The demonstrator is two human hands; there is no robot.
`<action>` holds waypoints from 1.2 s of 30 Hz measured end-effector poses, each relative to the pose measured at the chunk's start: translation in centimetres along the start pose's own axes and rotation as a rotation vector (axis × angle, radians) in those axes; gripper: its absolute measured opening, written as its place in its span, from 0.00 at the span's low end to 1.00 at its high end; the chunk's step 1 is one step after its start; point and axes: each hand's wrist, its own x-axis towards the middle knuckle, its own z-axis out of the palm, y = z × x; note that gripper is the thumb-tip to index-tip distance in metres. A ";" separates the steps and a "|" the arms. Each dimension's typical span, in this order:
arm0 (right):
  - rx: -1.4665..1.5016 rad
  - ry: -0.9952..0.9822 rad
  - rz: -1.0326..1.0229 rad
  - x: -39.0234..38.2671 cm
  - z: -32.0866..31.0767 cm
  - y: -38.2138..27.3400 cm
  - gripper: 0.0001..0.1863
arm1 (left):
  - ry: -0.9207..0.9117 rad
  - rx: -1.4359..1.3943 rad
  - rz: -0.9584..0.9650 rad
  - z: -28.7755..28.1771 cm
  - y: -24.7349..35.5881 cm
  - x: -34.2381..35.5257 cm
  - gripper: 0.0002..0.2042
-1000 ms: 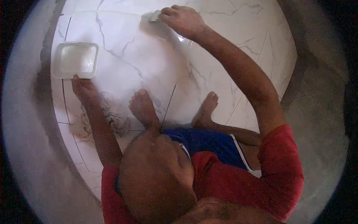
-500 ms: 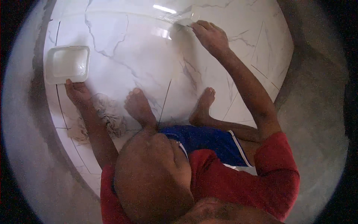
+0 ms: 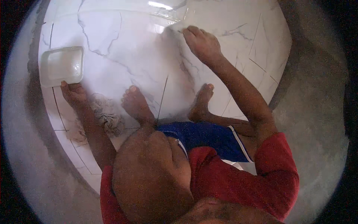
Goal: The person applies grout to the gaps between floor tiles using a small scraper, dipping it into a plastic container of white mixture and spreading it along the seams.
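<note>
At the left, a shallow white rectangular tray (image 3: 44, 72) with rounded corners is gripped at its near rim by my left hand (image 3: 75, 93), thumb on top. A pale, glossy surface shows inside it. Far off to the right of centre, my right hand (image 3: 203, 43) is closed, knuckles up, close above the white marble-patterned tiles (image 3: 108, 71). A thin, flat shape projects from its fingers to the left; glare and blur hide what it is. Beside my left forearm lies a crumpled, greyish patterned cloth (image 3: 108, 117).
My bare left foot (image 3: 137, 104) and right foot (image 3: 201, 102) rest on the tiles between my hands. Rough grey concrete (image 3: 313, 112) borders the tiles on the right, and another grey strip (image 3: 37, 112) runs along the left. Bright light reflects off the far tiles.
My right hand has moved a little to the left and nearer to me. The tray and my left hand appear slightly further left in the view, with the grip unchanged.
</note>
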 end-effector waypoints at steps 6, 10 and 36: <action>0.026 -0.081 0.092 -1.4 1.4 -1.5 0.18 | 0.031 0.031 -0.018 2.3 -0.3 -0.4 0.27; 0.013 -0.215 0.084 -5.3 1.3 -5.0 0.19 | -0.137 0.164 0.074 -0.2 -0.3 -0.5 0.27; 0.268 -0.230 0.336 -9.5 -0.7 -12.7 0.21 | -0.060 -0.167 -0.139 -2.8 -0.8 1.3 0.20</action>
